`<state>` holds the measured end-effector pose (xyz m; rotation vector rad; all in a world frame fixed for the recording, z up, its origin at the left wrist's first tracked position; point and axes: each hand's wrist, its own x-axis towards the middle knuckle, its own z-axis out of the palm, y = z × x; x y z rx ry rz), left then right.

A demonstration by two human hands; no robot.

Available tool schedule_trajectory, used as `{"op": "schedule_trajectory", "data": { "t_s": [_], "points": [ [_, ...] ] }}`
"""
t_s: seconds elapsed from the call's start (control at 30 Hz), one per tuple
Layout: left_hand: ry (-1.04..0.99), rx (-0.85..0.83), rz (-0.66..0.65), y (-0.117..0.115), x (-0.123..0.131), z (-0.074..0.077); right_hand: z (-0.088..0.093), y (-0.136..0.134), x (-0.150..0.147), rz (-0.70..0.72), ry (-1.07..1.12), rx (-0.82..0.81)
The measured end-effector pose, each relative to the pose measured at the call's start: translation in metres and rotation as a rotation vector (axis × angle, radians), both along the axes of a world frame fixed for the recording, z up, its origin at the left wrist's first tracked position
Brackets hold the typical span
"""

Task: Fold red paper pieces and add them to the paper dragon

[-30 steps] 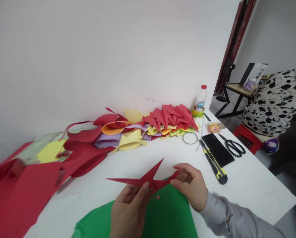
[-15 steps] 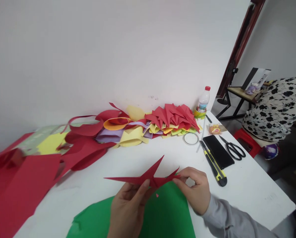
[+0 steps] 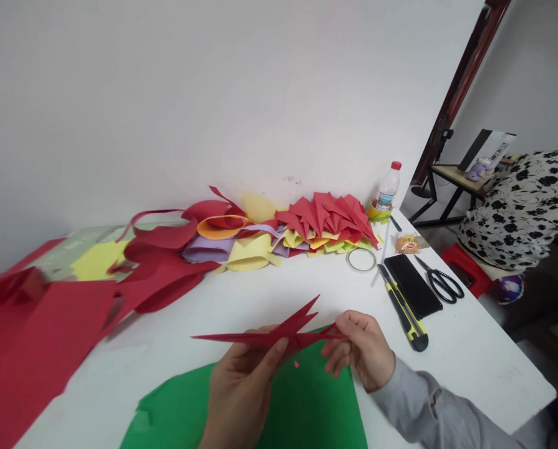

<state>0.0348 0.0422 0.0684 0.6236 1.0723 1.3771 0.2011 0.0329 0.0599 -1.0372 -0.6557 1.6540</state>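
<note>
A folded red paper crane (image 3: 283, 330), with long thin points, is held above the white table. My left hand (image 3: 248, 377) pinches its middle between thumb and fingers. At its right end, my right hand (image 3: 365, 349) has thumb and index finger closed on a narrow red tip, the other fingers loosely curled below. Beneath both hands lies a sheet of green paper (image 3: 316, 399), a tiny red scrap (image 3: 296, 364) showing above it. The underside of the crane is hidden by my left fingers.
Folded red cranes (image 3: 328, 215) are piled by the wall. Red paper (image 3: 54, 337) covers the left side. To the right are a utility knife (image 3: 403, 312), black phone-like slab (image 3: 413, 284), scissors (image 3: 440, 280), tape roll (image 3: 361, 260) and bottle (image 3: 387, 187). A person in flowered cloth (image 3: 517, 212) sits beyond.
My right hand has shifted its pinch slightly and uncurled its lower fingers. The crane's upright points now lean further right and look split, and its right tip has turned flatter.
</note>
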Motion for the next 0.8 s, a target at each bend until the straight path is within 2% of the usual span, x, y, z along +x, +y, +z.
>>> {"op": "schedule_trajectory", "data": {
  "t_s": [0.07,0.17,0.4,0.5,0.8],
  "points": [
    [0.027,0.000,0.001,-0.001,0.000,0.000,0.001,0.002,0.001,0.089,0.090,-0.084],
    [0.035,-0.002,-0.004,0.000,0.000,-0.001,0.001,0.002,0.003,0.136,0.104,-0.093],
    [0.020,0.009,-0.006,0.001,0.000,0.000,-0.008,0.003,0.005,0.100,0.029,-0.009],
    [0.021,0.013,-0.016,0.000,0.000,0.000,-0.006,0.003,0.004,0.108,-0.048,0.021],
    [-0.026,-0.039,-0.058,-0.002,0.002,0.002,0.002,0.000,-0.001,-0.005,-0.185,0.093]
  ]
}}
